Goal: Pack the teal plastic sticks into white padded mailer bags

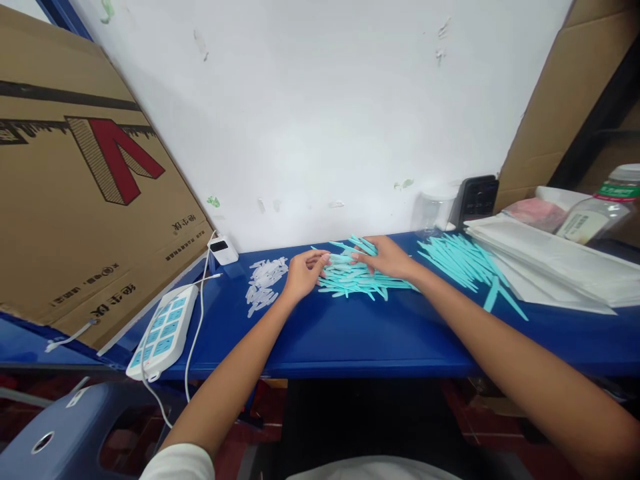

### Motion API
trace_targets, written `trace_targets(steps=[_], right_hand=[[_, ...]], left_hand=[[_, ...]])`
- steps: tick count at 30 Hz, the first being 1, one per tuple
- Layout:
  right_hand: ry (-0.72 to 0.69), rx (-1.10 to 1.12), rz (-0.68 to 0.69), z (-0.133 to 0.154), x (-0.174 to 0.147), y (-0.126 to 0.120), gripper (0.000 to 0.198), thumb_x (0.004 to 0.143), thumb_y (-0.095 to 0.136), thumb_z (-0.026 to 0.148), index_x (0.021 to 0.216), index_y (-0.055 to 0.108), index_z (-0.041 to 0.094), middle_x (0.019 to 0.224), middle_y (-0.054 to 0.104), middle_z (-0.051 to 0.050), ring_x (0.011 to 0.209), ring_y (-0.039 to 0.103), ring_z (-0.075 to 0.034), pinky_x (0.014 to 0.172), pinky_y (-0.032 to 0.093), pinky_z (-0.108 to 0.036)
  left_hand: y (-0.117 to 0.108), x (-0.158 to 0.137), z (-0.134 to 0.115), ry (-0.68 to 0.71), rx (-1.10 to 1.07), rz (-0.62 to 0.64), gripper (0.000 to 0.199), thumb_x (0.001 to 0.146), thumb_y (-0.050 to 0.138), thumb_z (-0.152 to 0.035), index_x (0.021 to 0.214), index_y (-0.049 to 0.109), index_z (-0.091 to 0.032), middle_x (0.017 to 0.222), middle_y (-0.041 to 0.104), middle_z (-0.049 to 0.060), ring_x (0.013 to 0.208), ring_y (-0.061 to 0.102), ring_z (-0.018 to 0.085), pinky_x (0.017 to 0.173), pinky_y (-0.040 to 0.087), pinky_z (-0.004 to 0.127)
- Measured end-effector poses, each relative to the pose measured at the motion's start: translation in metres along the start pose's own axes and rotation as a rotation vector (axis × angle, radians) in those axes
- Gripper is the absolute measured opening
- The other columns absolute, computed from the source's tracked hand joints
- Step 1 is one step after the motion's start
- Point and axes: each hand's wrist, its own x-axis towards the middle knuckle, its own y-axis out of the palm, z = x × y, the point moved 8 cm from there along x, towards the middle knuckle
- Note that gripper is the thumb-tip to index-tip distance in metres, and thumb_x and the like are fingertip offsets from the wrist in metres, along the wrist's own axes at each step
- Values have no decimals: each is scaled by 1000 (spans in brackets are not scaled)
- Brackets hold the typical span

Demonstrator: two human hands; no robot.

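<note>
A pile of thin turquoise plastic sticks lies on the blue table, with both hands over its back part. My left hand is at the pile's left end, thumb and fingers pinched together; what is between the fingertips is too small to make out. From the right, my right hand reaches over the pile, its fingers curled around a few turquoise sticks that point up and left. Beside my left hand lies a loose heap of small translucent plastic pieces.
More turquoise sticks are spread at right, near white sheets or bags. Behind stand a clear jar, a black device and a bottle. A power strip with cables and a large cardboard sheet occupy the left.
</note>
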Motion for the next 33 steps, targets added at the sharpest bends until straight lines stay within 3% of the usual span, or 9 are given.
trace_targets(steps=[4, 11, 14, 19, 22, 28, 33], right_hand=[[-26, -46, 0, -9, 2, -12, 40, 87, 69, 59, 85, 59, 20, 90, 75, -6, 75, 72, -22, 66, 52, -30], [-51, -251, -120, -15, 6, -26, 39, 95, 59, 56, 82, 64, 20, 92, 77, -10, 85, 70, -27, 74, 49, -34], [-83, -204, -133, -14, 8, -28, 37, 99, 54, 52, 89, 69, 20, 101, 79, -11, 94, 70, -27, 82, 50, -36], [-38, -65, -154, -20, 9, -31, 32, 101, 51, 48, 94, 65, 19, 94, 78, -10, 71, 71, -21, 61, 50, -30], [-65, -159, -203, -14, 7, -36, 34, 102, 49, 47, 90, 65, 20, 83, 76, -5, 56, 62, -15, 59, 46, -28], [-107, -307, -231, -4, 4, -41, 40, 103, 45, 50, 87, 68, 20, 68, 68, -2, 63, 58, -18, 66, 41, -30], [-48, -423, -194, -12, 3, -36, 31, 100, 51, 53, 97, 56, 23, 75, 64, -2, 66, 54, -20, 62, 34, -30]], left_hand=[[-28, 0, -10, 167, 515, -117, 31, 98, 60, -45, 100, 79, -22, 77, 74, 6, 67, 64, 20, 67, 45, 29], [-72, 6, 0, 80, 857, -169, 26, 98, 59, -39, 98, 80, -23, 75, 73, 9, 71, 66, 27, 68, 39, 32], [-85, 6, 1, 60, 923, -199, 26, 97, 59, -39, 97, 80, -23, 74, 73, 9, 69, 65, 25, 67, 39, 31], [-101, 6, 9, -67, 1007, -183, 31, 98, 56, -43, 100, 79, -23, 82, 76, 9, 78, 67, 26, 70, 42, 31], [-103, 5, 12, -132, 1017, -154, 33, 98, 54, -45, 102, 78, -23, 87, 77, 8, 81, 68, 26, 72, 44, 32], [-114, 7, 13, -121, 993, -147, 30, 96, 57, -45, 97, 78, -23, 81, 75, 7, 80, 68, 26, 71, 44, 32], [-126, 7, 32, -183, 886, 84, 26, 81, 73, -47, 82, 77, -21, 72, 71, 4, 67, 65, 21, 61, 41, 30]])
